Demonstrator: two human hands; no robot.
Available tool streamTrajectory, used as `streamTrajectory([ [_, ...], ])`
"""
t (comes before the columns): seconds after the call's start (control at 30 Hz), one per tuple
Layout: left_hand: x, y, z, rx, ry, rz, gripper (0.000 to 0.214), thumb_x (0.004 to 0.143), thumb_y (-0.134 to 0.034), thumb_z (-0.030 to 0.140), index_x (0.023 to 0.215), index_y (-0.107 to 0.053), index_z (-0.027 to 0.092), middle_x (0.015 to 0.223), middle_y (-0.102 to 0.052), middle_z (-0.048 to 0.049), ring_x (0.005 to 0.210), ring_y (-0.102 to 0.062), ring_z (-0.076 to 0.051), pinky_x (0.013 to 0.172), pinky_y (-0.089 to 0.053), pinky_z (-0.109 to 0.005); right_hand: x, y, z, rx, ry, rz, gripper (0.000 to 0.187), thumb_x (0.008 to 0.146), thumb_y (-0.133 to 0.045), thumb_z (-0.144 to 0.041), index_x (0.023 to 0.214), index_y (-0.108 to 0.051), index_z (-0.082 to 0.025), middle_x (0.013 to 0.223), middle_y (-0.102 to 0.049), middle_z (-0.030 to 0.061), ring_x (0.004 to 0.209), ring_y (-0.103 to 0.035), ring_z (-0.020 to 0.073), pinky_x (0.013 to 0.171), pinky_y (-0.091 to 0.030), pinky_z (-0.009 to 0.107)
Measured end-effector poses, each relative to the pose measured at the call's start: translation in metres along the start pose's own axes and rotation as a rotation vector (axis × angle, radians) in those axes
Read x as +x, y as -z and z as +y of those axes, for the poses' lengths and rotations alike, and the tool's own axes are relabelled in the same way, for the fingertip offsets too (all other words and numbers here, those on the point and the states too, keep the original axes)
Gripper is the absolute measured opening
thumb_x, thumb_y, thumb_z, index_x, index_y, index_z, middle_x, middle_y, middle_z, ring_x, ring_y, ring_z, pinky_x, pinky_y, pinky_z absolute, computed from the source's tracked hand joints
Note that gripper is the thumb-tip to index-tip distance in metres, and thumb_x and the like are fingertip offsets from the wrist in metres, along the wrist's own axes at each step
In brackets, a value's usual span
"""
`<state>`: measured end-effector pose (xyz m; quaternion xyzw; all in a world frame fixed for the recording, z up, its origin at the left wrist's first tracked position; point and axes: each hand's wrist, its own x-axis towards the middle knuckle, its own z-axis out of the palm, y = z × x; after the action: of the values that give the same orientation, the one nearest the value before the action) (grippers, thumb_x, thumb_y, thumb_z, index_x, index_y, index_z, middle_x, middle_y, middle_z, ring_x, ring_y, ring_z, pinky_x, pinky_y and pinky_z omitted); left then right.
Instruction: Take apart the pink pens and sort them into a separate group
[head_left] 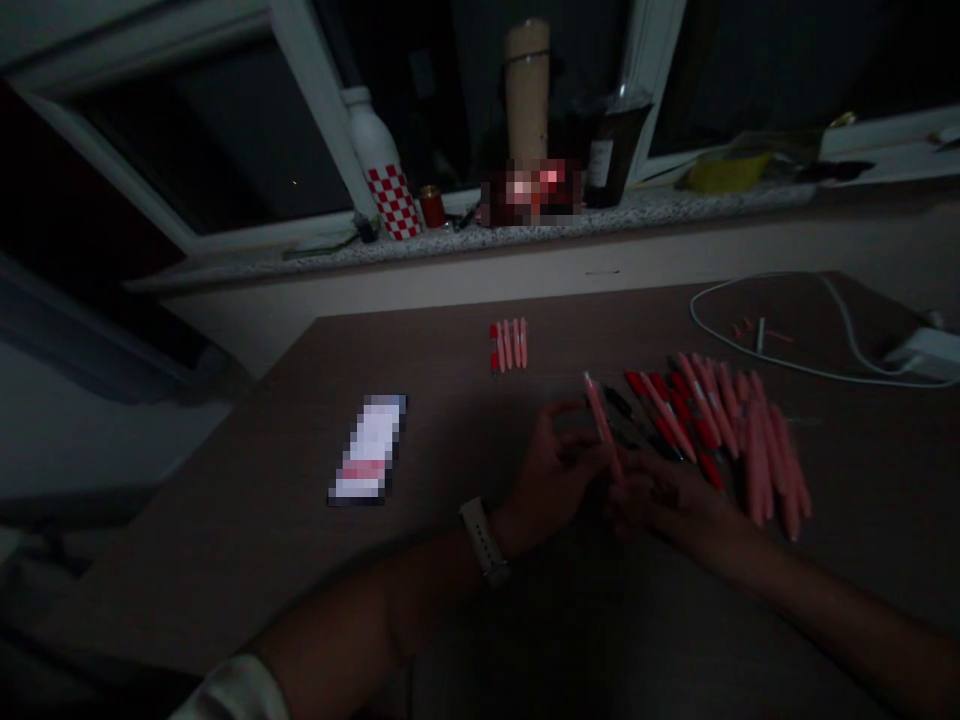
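Two hands meet on one pink pen (600, 415): left hand (551, 480) pinches it, right hand (679, 503) touches it, grip unclear; more pens (701, 410) lie at two o'clock.

pen barrel (600, 420): smooth glossy pink plastic | tabletop (225, 520): matt brown laminate | windowsill (637, 210): speckled polished granite | watch strap (484, 540): matt white rubber

No readable text, bottle label (599, 163) probably too dim
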<state>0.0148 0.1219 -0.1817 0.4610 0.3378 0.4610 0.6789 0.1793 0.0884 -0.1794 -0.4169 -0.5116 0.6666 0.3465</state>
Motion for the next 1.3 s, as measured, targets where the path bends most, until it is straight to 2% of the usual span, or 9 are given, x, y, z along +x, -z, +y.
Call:
streamTrajectory([
  [0.1,0.0002,0.001,0.0001,-0.014,0.019,-0.025,0.06,0.081,-0.07,0.032,0.127,-0.034,0.021,0.092,-0.067,-0.0043,0.058,-0.06,-0.009,0.054,-0.046,-0.021,0.0001,0.0025,-0.0008,0.031,0.01,-0.042,0.039,0.085,-0.062,-0.05,0.104,-0.066,-0.017,0.09,-0.067,0.0076,0.074,-0.063,0.0155,0.07,-0.052,0.03],
  [0.17,0.0003,0.0015,-0.0002,-0.012,0.016,-0.041,0.059,0.082,-0.069,0.034,0.127,-0.034,0.022,0.094,-0.067,-0.0044,0.055,-0.058,-0.008,0.053,-0.046,-0.022,0.0013,0.0037,-0.0008,0.036,0.015,-0.041,0.038,0.085,-0.06,-0.051,0.097,-0.068,-0.015,0.087,-0.067,0.0079,0.075,-0.062,0.0162,0.071,-0.052,0.03],
  [0.4,-0.0013,-0.0008,0.0019,0.034,-0.02,-0.001,0.059,0.079,-0.073,0.029,0.126,-0.039,0.02,0.093,-0.067,-0.0046,0.077,-0.066,-0.015,0.072,-0.05,-0.028,0.0025,0.0005,0.001,-0.025,0.013,0.078,0.041,0.071,-0.076,-0.049,0.092,-0.063,-0.017,0.073,-0.064,0.0009,0.063,-0.059,0.013,0.059,-0.049,0.026],
  [0.47,-0.0012,-0.0011,0.0018,0.021,-0.014,-0.003,0.059,0.079,-0.073,0.029,0.126,-0.039,0.021,0.094,-0.067,-0.005,0.076,-0.066,-0.015,0.071,-0.051,-0.028,0.0012,0.0002,0.0008,-0.022,0.013,0.055,0.041,0.075,-0.073,-0.05,0.096,-0.061,-0.018,0.072,-0.064,0.0006,0.062,-0.059,0.0128,0.058,-0.048,0.025],
  [0.6,-0.0003,-0.0005,0.0007,-0.021,-0.007,-0.011,0.057,0.081,-0.071,0.03,0.125,-0.037,0.021,0.093,-0.067,-0.0051,0.068,-0.064,-0.014,0.062,-0.05,-0.026,0.0,0.002,-0.0012,0.001,0.025,-0.005,0.039,0.085,-0.06,-0.053,0.098,-0.064,-0.016,0.084,-0.067,0.0059,0.068,-0.061,0.0138,0.064,-0.049,0.027],
  [0.77,-0.0006,-0.0018,0.0034,-0.011,-0.001,0.002,0.058,0.079,-0.071,0.03,0.124,-0.036,0.021,0.094,-0.067,-0.0049,0.067,-0.064,-0.013,0.062,-0.05,-0.027,0.0021,0.0022,0.0004,0.039,0.021,0.027,0.039,0.08,-0.067,-0.052,0.094,-0.063,-0.016,0.081,-0.067,0.0049,0.069,-0.062,0.0146,0.066,-0.05,0.029],
  [0.93,-0.0001,-0.0039,0.0068,0.05,-0.006,0.055,0.059,0.078,-0.073,0.027,0.124,-0.038,0.019,0.089,-0.067,-0.0039,0.075,-0.065,-0.015,0.069,-0.05,-0.028,0.0025,0.0008,0.0038,-0.019,0.045,0.065,0.037,0.077,-0.072,-0.048,0.091,-0.056,-0.018,0.068,-0.062,-0.0018,0.059,-0.059,0.0117,0.057,-0.048,0.025],
  [1.17,0.0021,-0.0021,0.0056,0.062,-0.016,0.057,0.058,0.076,-0.074,0.029,0.122,-0.04,0.018,0.089,-0.069,-0.0047,0.076,-0.067,-0.016,0.07,-0.051,-0.028,0.0011,0.0012,0.0027,0.047,0.039,0.002,0.035,0.08,-0.07,-0.043,0.098,-0.052,-0.019,0.079,-0.065,-0.0004,0.06,-0.061,0.0101,0.057,-0.05,0.025],
  [1.3,0.0024,-0.0017,0.0056,0.069,-0.037,0.053,0.055,0.078,-0.072,0.029,0.122,-0.04,0.018,0.091,-0.07,-0.0056,0.075,-0.067,-0.016,0.069,-0.052,-0.027,0.0022,0.0021,0.0029,0.057,0.058,-0.009,0.033,0.082,-0.068,-0.043,0.098,-0.051,-0.019,0.079,-0.066,-0.0003,0.06,-0.062,0.01,0.058,-0.05,0.024],
])
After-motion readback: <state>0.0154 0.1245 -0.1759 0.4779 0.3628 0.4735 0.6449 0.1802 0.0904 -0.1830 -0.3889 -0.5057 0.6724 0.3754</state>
